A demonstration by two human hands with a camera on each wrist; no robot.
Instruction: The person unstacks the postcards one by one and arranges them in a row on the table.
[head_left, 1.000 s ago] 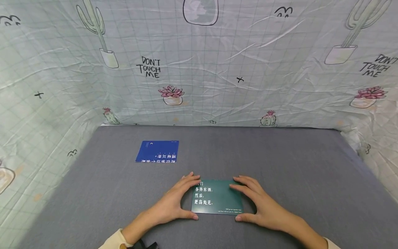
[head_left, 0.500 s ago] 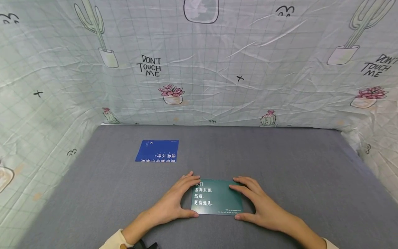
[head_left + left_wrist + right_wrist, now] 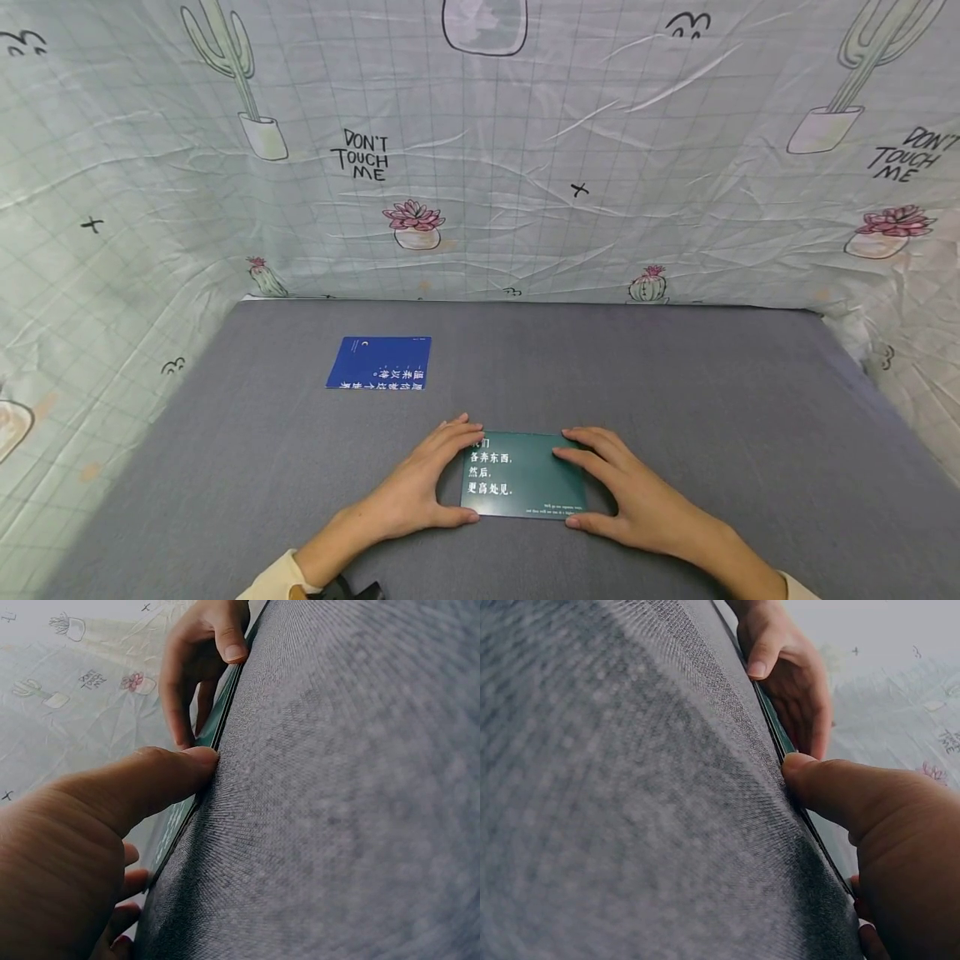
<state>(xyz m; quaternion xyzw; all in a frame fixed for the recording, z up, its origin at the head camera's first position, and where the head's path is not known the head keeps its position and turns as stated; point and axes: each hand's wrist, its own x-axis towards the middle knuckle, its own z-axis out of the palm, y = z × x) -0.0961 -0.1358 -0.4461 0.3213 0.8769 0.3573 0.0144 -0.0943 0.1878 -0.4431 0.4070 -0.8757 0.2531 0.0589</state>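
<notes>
A green card (image 3: pixel 528 477) with white Chinese lettering lies flat on the grey cloth in front of me, its long side towards me. My left hand (image 3: pixel 416 483) grips its left end, thumb at the near edge and fingers at the far edge. My right hand (image 3: pixel 648 496) holds the right end the same way, its index finger over the top right part. In the left wrist view the near edge of the green card (image 3: pixel 219 724) looks layered, with the left thumb against it. The right wrist view has the right thumb on that same edge.
Farther back to the left lies a blue card (image 3: pixel 382 363), its lettering upside down to me. A grey cloth (image 3: pixel 675 375) covers the table. Pale curtains (image 3: pixel 510 208) printed with cacti stand behind and at both sides.
</notes>
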